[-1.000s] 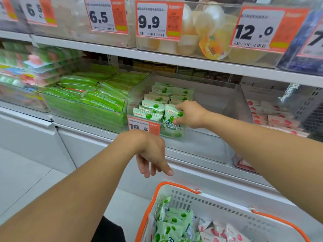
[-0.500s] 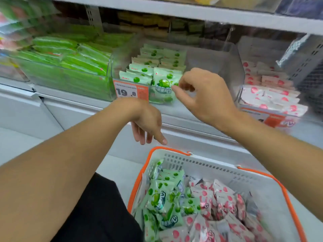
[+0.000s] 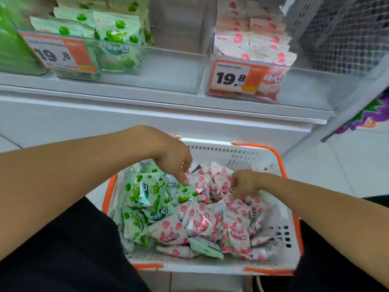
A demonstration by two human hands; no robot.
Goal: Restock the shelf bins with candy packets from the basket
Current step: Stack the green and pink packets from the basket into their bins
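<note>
Both hands are down in the basket (image 3: pixel 263 157). The left hand (image 3: pixel 174 159) has its fingers curled downward, fingertips touching a green candy packet (image 3: pixel 185 193) that sits right under it on the pile. The right hand (image 3: pixel 245 183) is curled in among the pink candy packets (image 3: pixel 202 223); can't tell whether it actually has hold of one. More green packets (image 3: pixel 141 194) lie below the left hand. Above both hands, the shelf bins: the green bin (image 3: pixel 168 68) over the left hand, the pink bin (image 3: pixel 305 85) over the right.
</note>
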